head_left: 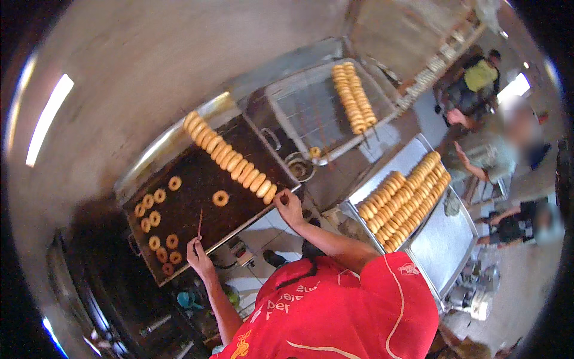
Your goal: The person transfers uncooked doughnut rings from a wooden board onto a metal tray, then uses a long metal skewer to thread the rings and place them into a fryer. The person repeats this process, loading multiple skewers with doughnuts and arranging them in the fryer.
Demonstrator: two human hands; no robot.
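Observation:
My left hand (199, 256) is closed around one end of a thin stick (201, 222), held over the near side of a wide metal fryer (224, 239) with dark contents. My right hand (290, 210) grips the near end of a skewer of doughnuts (230, 158); most of the skewer itself is hidden inside the golden rings. This long row slants across the fryer, its far end close to the back rim. Below the row, a single doughnut (220, 198) floats alone. Several loose doughnuts (154, 219) lie scattered in the fryer's left part.
Right of the fryer, a mesh-bottomed tray (293, 113) bears two skewered doughnut rows (354, 96). A small metal bowl (299, 167) sits between them. Nearer right, a metal tray (424, 143) carries several doughnut rows (406, 200), beside another metal tray (439, 248). People (487, 146) are at the far right.

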